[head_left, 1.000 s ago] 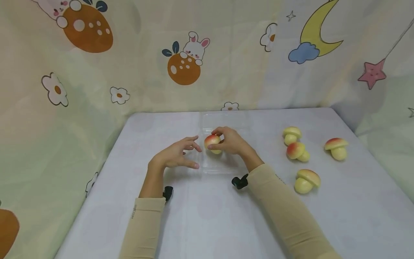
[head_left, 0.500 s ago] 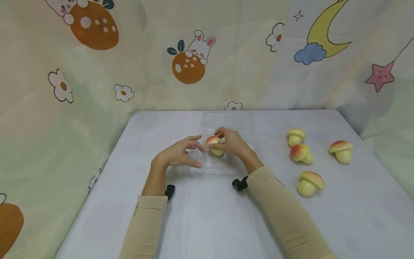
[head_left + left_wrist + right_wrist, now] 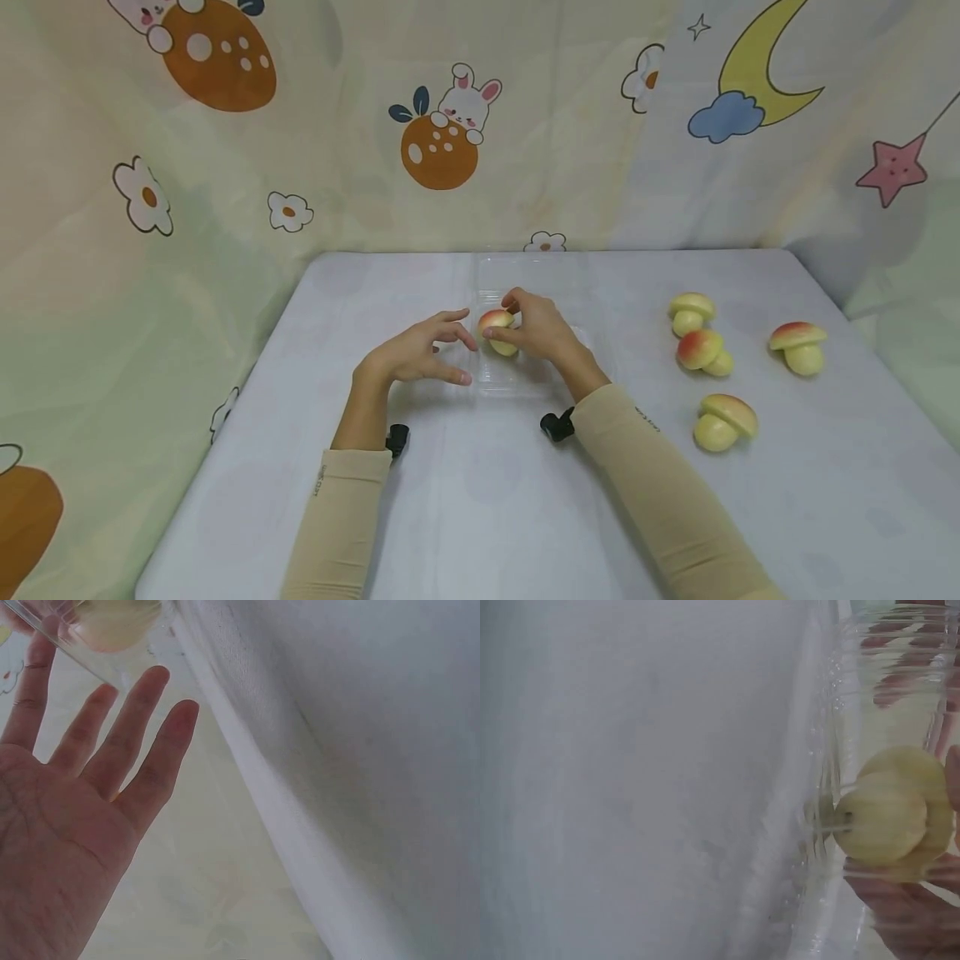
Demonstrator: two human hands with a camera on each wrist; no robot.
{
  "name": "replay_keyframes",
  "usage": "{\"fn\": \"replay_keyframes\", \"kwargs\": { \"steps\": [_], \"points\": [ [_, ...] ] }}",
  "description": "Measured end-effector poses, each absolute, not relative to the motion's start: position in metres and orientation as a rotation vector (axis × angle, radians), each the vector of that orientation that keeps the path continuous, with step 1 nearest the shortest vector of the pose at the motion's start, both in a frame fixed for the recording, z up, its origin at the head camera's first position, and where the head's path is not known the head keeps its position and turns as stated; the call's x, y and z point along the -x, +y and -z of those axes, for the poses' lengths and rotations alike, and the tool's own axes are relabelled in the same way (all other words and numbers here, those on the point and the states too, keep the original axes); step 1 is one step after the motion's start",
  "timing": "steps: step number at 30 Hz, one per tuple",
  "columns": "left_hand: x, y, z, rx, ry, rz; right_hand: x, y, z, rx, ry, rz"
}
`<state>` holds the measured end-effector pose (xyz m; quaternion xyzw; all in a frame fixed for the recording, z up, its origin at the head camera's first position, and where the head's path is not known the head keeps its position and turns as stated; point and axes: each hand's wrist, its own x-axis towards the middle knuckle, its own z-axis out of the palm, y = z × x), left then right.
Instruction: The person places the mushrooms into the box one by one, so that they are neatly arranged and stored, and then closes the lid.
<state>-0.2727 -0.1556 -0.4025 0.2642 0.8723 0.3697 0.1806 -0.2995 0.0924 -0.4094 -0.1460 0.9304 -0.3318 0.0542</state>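
Note:
In the head view, my right hand (image 3: 542, 332) pinches a toy mushroom (image 3: 492, 322) with a red-yellow cap and pale stem. The mushroom is in the left part of a clear plastic box (image 3: 517, 390), whose faint outline is hard to see. My left hand (image 3: 416, 352) is beside the box's left side, fingers spread and holding nothing. The left wrist view shows the left palm (image 3: 60, 802) with its fingertips near the clear wall. Through the ribbed plastic in the right wrist view, the mushroom's round stem (image 3: 881, 823) appears between blurred fingers.
Several more toy mushrooms lie to the right: one at the back (image 3: 691, 313), one touching or close to it (image 3: 702, 352), one farther right (image 3: 798, 347) and one nearer (image 3: 724, 422). A patterned curtain (image 3: 337, 125) hangs behind the white table (image 3: 480, 517).
The head view has shifted slightly, so the whole scene sits a little farther right. Both hands and the mushroom keep almost the same places relative to the box.

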Motion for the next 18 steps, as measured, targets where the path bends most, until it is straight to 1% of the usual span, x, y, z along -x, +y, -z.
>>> {"fn": "replay_keyframes", "kwargs": {
  "steps": [18],
  "points": [
    [0.274,-0.156,0.405,-0.750,2.443,-1.070,0.293,0.119,0.385,0.502,2.824,0.904]
  ]
}}
